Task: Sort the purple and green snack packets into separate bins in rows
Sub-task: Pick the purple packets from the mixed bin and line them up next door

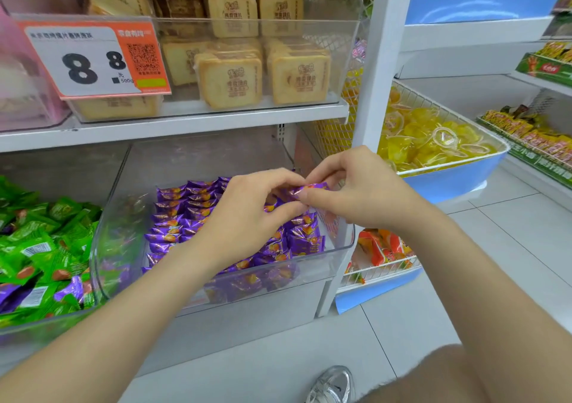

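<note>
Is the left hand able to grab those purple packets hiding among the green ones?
Probably yes, once free. The left hand pinches a purple packet with the right hand now. The stray purple packets lie on top in the open-topped left bin, nothing covering them.

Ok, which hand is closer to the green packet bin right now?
Left. Both pinch one purple packet over the purple bin, but the left hand is on the side toward the green packet bin; the right hand is farther right.

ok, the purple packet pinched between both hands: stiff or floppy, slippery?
Probably floppy at the ends: the purple packet is shiny film, pinched by the left hand and right hand. Likely light, since a pinch alone carries it. The glossy wrap may slip.
</note>
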